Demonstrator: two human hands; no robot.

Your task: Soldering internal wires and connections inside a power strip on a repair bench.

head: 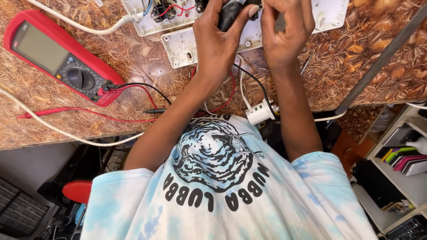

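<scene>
Meter [58,60] leads trail loose at the left and could snag your forearm. Your left hand [218,44] grips a black tool [230,13] over the white box [195,42]; your right hand [284,33] is curled tight, contents hidden. A slip could strike the bare wires [167,10]

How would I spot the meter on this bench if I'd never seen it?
Start at the brown mottled worktop and look to its far end, away from the two hands. There lies a red multimeter with a grey screen and a dark round dial. Red and black leads run from it, and nothing else there is red-cased.
</scene>
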